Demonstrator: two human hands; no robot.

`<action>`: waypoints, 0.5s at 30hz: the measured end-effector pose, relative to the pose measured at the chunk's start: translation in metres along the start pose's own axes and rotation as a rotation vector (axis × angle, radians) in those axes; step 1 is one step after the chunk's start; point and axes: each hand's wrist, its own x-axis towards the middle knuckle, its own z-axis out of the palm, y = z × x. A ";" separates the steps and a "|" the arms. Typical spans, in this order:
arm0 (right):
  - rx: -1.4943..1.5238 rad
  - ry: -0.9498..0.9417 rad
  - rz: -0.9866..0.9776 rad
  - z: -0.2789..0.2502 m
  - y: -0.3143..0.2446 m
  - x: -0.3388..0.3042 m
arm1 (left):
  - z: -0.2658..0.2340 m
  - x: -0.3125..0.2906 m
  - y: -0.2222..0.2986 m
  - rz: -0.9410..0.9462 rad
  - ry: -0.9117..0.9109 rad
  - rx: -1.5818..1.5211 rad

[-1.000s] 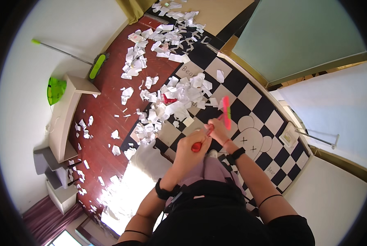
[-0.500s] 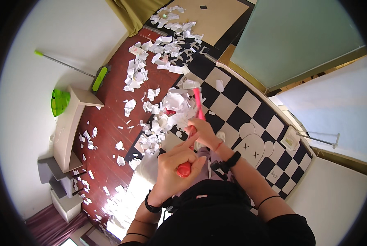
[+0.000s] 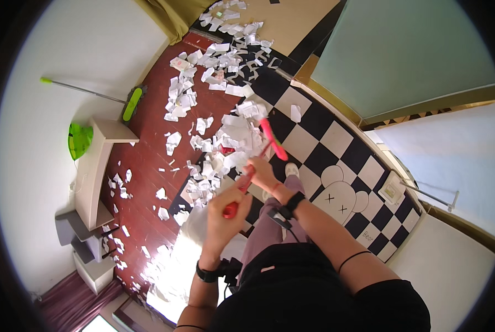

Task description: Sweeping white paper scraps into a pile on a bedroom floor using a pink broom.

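Note:
Both of my hands grip the red handle of a broom whose pink head (image 3: pixel 273 139) rests low over the checkered mat. My left hand (image 3: pixel 227 213) is wrapped round the handle's top end. Further down, my right hand (image 3: pixel 262 172) closes on the same handle. A heap of torn white paper (image 3: pixel 237 134) lies just left of the broom head, with a small red thing (image 3: pixel 227 150) partly buried in it. My forearm and hand hide some of the handle.
Paper scraps (image 3: pixel 184 91) are strewn over the red wood floor (image 3: pixel 150 124) and the black-and-white mat (image 3: pixel 319 133). A green-headed broom (image 3: pixel 132 105) leans at the left wall beside a pale desk (image 3: pixel 87 171). At right stands a frosted glass panel (image 3: pixel 402 61). White bedding (image 3: pixel 195 232) lies near my left arm.
My left hand has moved forward and slightly left, tilting the handle. The pink broom head has turned and shows more fully at the heap's right side. My foot shows further forward.

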 end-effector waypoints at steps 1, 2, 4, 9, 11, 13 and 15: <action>0.079 -0.086 -0.008 0.002 -0.007 0.012 | -0.005 0.006 0.005 0.011 0.000 0.029; 0.107 -0.133 0.007 0.004 -0.016 0.020 | -0.005 0.010 0.013 -0.011 0.009 0.057; 0.139 -0.172 0.020 0.000 -0.031 0.033 | -0.006 0.013 0.027 0.037 0.029 0.122; 0.087 -0.304 0.008 -0.059 -0.073 0.043 | -0.002 0.019 0.085 0.065 0.038 0.007; -0.023 -0.174 -0.056 -0.081 -0.061 0.038 | 0.005 0.029 0.088 0.087 0.012 -0.020; -0.133 -0.138 -0.029 -0.105 -0.036 0.031 | 0.018 0.043 0.082 0.083 -0.059 -0.226; -0.238 -0.143 0.105 -0.132 -0.002 0.029 | 0.040 0.059 0.047 0.126 -0.137 -0.319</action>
